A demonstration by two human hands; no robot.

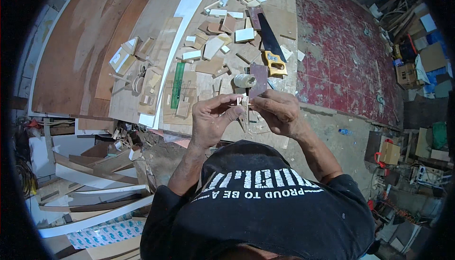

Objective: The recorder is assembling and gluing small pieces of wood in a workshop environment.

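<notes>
Two bare hands meet over the near part of the table (280, 134), and from my remote post I record a small wooden piece (244, 114) between them, narrow and pale. The left hand (213, 118) holds this piece, thumb and forefinger pinched narrow on its left side. The right hand (280, 112) is curled at the piece's right side; its fingertips are partly hidden, and I cannot tell whether it grips.

Edges: the table's near edge runs between the hands and the person's dark shirt (265, 212), which leaves me little room on that side. The table's right edge borders a worn red floor (332, 46). Near that edge lies a handsaw (275, 62), yellow handle toward the hands, dark blade pointing away.

Just beyond the fingers, a mauve sheet (259, 76) and a cream-coloured roll-like object (244, 81) limit forward movement. Wood offcuts (213, 46) are scattered farther out. To the left, a green strip (177, 85) lies lengthwise, apart from the left hand; I note a gap between them. A long white strip (163, 87) runs beyond it.
</notes>
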